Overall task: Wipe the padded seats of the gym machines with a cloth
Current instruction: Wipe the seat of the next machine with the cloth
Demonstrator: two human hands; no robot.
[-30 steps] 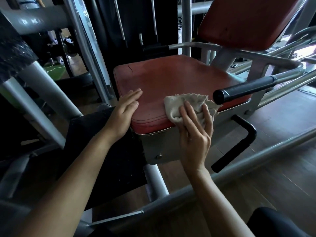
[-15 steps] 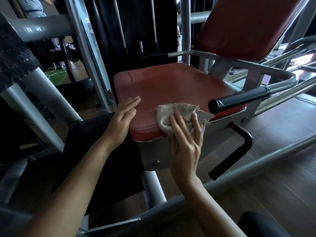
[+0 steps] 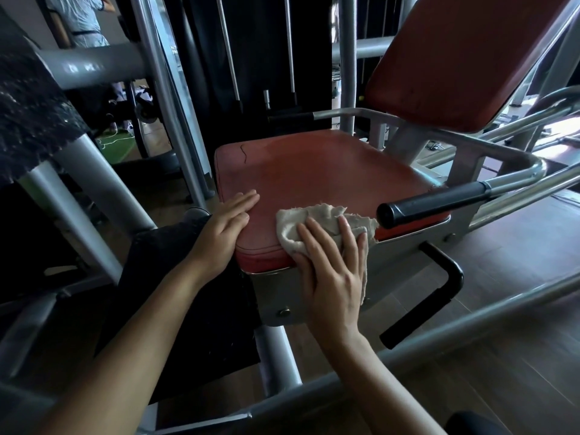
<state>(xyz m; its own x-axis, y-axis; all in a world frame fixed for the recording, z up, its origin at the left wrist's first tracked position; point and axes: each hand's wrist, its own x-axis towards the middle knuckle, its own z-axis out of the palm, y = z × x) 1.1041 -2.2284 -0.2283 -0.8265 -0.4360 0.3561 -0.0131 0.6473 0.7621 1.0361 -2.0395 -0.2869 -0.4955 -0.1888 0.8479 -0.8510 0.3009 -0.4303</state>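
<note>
Right hand (image 3: 335, 277) lay flat on the beige cloth (image 3: 323, 216), fingers straight & spread. It pressed the cloth onto the front edge of the red padded seat (image 3: 314, 171), w/ no fingers curled round it. Cloth sat bunched on that front edge, part of it hanging over the front by the little finger. Its right end was just beside the tip of the black handle grip (image 3: 433, 202). Vs 0.5 s earlier, cloth & right hand had slid a bit left along the edge, so the gap btwn cloth and left hand (image 3: 219, 233) was narrower. Left hand hadn't moved: flat on the seat's front-left corner, fingers straight & together, holding nothing. Red backrest (image 3: 464, 58) stood tilted behind the seat, same as before.
</note>
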